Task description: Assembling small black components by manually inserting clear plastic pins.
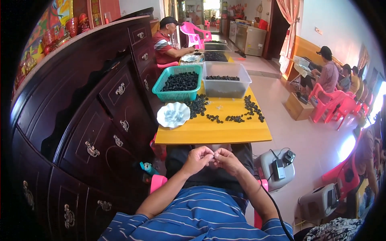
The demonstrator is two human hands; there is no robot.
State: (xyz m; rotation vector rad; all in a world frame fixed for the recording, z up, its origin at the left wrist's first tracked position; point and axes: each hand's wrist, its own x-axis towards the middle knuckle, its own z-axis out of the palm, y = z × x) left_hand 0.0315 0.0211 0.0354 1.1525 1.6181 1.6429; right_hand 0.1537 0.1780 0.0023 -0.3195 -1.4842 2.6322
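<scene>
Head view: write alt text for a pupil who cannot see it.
The left hand and right hand pinch close together before a yellow table bearing black pieces, a teal basket, a clear bin and a white dish. People sit beyond.

Piece at the fingertips (213, 156): tiny, mostly hidden, too small to identify; pinched between left hand (200, 159) and right hand (227, 161), just short of the near edge of the yellow table (217, 134).
Basket heap (180, 81): small, black, roundish pieces, loose and piled thick inside the green basket (175, 96).
Tub heap (222, 78): black pieces of similar look, inside the clear plastic tub (225, 90).
Left pile (197, 106): black pieces, crowded on the table just beside the white dish (173, 115).
Front clusters (214, 118): 2 small, loose groups of black pieces, near the table's middle.
Right strip (253, 107): black pieces, scattered unevenly along the table's right side.
</scene>
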